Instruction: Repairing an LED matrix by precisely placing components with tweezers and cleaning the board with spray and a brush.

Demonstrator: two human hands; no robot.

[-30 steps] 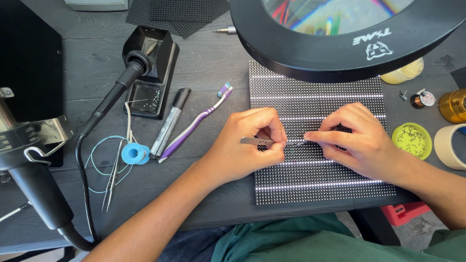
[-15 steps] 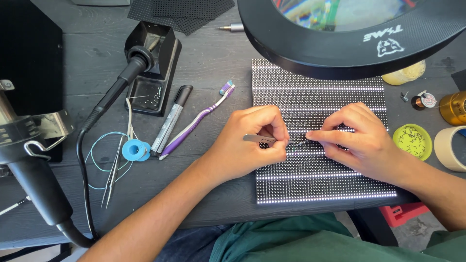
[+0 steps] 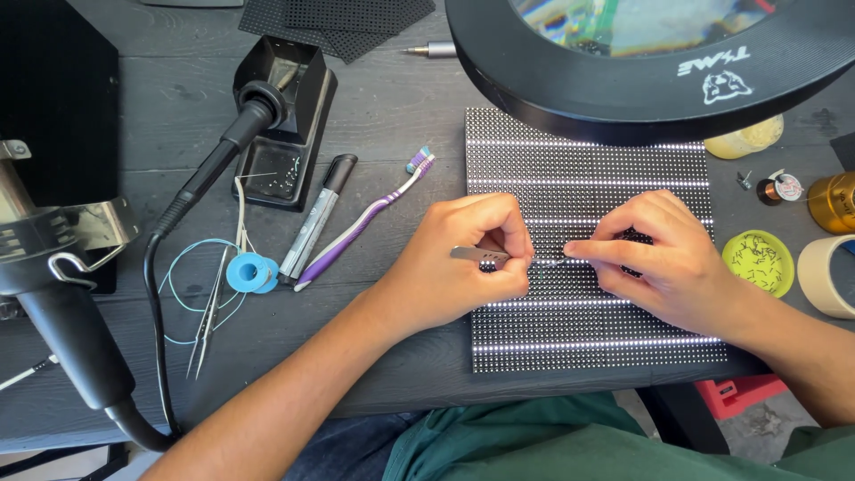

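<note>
A square panel of tiny lights point(image 3: 579, 330), with several lit white rows, lies flat on the dark grey table point(image 3: 392, 107). My left hand point(image 3: 463, 263) rests on the panel's left part and pinches metal tweezers point(image 3: 485, 256) whose tips point right across a row. My right hand point(image 3: 663, 258) lies on the panel beside them, its forefinger stretched left and touching the tweezer tips. What the tips hold, if anything, is too small to tell.
A black round magnifier lamp point(image 3: 659, 62) hangs over the panel's far edge. Left of the panel lie a purple toothbrush point(image 3: 365, 223), a marker pen point(image 3: 316, 218), a blue solder spool point(image 3: 252, 272), spare tweezers point(image 3: 214, 303), a soldering iron stand point(image 3: 285, 116) and a hot-air tool point(image 3: 62, 312). Small pots, including a green lid point(image 3: 757, 263), sit at right.
The view has shifted slightly. Both hands stay in place on the panel, with the tweezer tips and my right forefinger still meeting.
</note>
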